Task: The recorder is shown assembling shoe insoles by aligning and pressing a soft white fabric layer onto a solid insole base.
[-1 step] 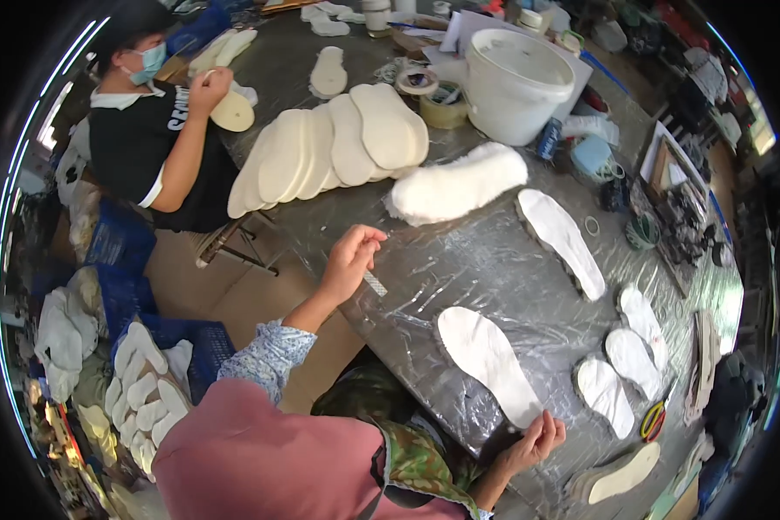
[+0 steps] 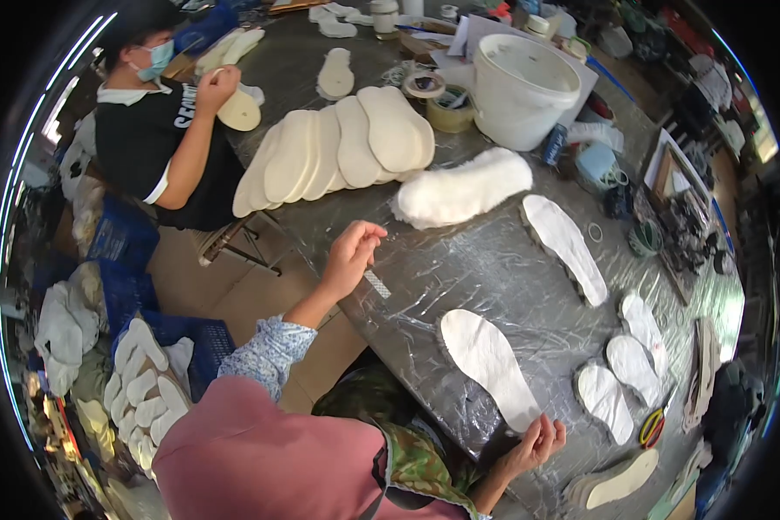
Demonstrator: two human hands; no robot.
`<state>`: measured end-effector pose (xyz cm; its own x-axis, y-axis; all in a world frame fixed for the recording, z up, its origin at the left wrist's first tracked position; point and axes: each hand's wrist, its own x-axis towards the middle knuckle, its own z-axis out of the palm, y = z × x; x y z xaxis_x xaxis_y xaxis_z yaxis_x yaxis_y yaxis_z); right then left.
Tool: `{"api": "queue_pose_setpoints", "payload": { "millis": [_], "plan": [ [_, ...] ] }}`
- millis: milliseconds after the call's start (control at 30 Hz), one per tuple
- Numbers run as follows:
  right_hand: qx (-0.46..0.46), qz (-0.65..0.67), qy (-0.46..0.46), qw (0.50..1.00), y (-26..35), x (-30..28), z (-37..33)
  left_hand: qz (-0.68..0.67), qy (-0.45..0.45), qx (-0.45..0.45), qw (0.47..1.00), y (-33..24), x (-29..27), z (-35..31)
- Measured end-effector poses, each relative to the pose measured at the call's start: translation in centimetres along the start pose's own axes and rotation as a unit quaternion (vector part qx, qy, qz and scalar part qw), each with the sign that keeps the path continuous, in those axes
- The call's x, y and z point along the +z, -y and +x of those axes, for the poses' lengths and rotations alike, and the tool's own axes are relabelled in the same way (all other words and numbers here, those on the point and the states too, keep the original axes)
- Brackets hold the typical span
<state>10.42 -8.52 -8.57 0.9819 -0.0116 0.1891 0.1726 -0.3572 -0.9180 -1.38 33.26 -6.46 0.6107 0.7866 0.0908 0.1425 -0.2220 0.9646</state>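
Clearly, I saw the flat white shoe-shaped insole [image 2: 487, 362] lying on the dark grey, plastic-covered tabletop [image 2: 446, 273]. The bare right hand [image 2: 536, 444] touched the insole's narrow end with bent fingers; I couldn't tell whether they gripped it. Left of and beyond the insole, the bare left hand [image 2: 354, 253] hung, fingers curled, and I couldn't tell whether it pinched anything. Red-and-yellow-handled scissors [image 2: 654, 425] lay right of the insole.
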Motion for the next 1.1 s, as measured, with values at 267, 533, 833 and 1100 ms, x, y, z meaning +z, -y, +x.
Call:
{"api": "queue_pose_setpoints", "payload": {
  "millis": [267,533,833,1100],
  "plan": [
    [-0.124,-0.118,0.010,0.985,2.6,-1.2,0.8,0.181,-0.136,0.107,0.968,0.5,-6.4,5.5],
    [-0.079,-0.081,0.008,0.994,2.7,-1.7,0.4,0.491,-0.201,-0.051,0.846,4.2,-15.7,7.6],
    [0.016,-0.052,0.020,0.998,2.9,-1.5,0.0,0.547,-0.043,0.048,0.835,3.7,-18.8,7.2],
    [0.018,-0.082,0.030,0.996,6.3,-0.9,-0.6,0.675,-0.140,0.210,0.693,-4.4,-24.1,17.0]
  ]
}}
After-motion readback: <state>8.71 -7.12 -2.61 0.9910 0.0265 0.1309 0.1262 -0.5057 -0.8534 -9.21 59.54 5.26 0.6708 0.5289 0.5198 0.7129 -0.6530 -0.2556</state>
